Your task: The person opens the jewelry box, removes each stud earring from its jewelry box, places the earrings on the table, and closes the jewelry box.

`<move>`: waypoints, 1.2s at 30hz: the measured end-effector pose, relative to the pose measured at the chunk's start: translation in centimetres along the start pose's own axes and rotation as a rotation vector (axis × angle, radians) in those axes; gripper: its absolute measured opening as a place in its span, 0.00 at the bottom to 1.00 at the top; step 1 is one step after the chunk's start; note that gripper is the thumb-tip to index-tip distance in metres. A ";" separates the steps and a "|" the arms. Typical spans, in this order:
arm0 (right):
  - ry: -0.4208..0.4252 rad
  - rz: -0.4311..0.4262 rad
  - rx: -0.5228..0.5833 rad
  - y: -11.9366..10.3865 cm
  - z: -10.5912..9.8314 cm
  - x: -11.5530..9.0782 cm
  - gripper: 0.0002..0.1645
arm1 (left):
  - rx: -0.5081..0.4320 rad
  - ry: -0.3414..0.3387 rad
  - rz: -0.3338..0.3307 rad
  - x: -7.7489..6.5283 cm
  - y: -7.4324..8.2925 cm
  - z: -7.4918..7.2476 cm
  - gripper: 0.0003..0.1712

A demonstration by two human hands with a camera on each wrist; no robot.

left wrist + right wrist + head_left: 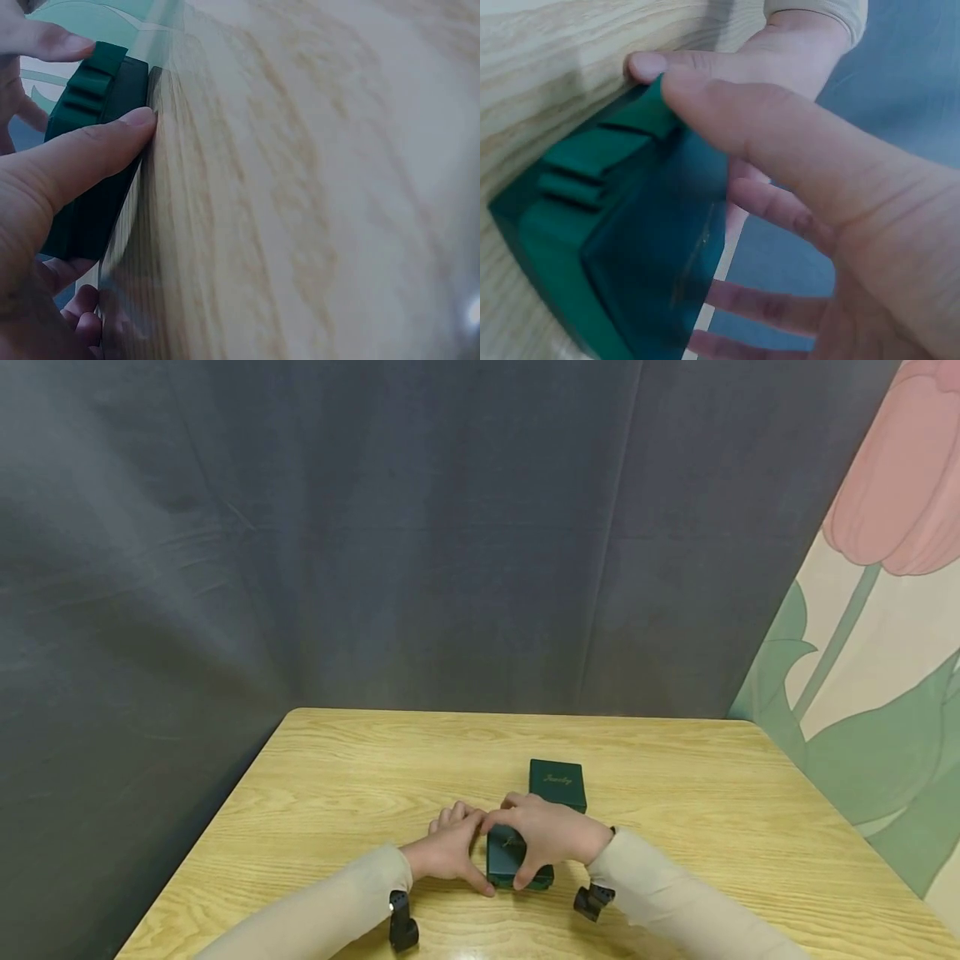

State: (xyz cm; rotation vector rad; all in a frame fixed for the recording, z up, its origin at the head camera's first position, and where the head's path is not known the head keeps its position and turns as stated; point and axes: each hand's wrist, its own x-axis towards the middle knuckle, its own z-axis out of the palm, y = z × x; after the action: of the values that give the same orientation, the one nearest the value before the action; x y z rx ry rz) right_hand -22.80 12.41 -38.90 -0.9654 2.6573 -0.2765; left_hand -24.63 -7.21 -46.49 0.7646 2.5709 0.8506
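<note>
A dark green jewelry box (502, 857) with gold lettering on its lid sits near the front of the table, between both hands. My left hand (448, 849) holds its left side, thumb along the front and other fingers toward the back. Reaching over from the right, my right hand (553, 831) spans the lid, with its thumb (727, 112) at the front edge by a green ribbon bow (592, 161). Its other fingers extend to the far side. The lid looks closed in the right wrist view. The hands partly cover the box.
A second dark green box (557, 781) with gold lettering lies just behind, partly covered by my right hand. The wood-grain table (337, 777) meets a dark curtain (450, 543) at its back. A wall painted with a tulip (892, 485) stands on the right.
</note>
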 end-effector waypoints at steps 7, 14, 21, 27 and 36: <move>-0.032 -0.009 -0.034 0.0 0.4 0.5 0.42 | 0.024 0.009 0.000 0.0 0.1 0.0 0.52; -0.012 -0.032 -0.054 0.2 0.7 0.6 0.39 | 0.023 0.014 0.000 -0.1 0.2 0.1 0.52; -0.001 -0.052 -0.050 0.2 0.6 0.6 0.37 | 0.027 0.011 -0.005 -0.1 0.1 0.1 0.54; 0.002 -0.057 -0.036 0.3 0.4 0.5 0.36 | 0.023 0.001 -0.008 0.0 0.3 -0.1 0.55; -0.006 -0.036 -0.035 0.3 0.2 0.4 0.37 | 0.004 -0.013 -0.019 0.0 0.3 -0.1 0.56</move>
State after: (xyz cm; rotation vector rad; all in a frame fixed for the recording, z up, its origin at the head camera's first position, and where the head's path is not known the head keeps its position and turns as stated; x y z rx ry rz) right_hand -23.23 12.33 -39.21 -1.0247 2.6494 -0.2351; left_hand -24.58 -7.08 -46.22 0.7434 2.5649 0.8315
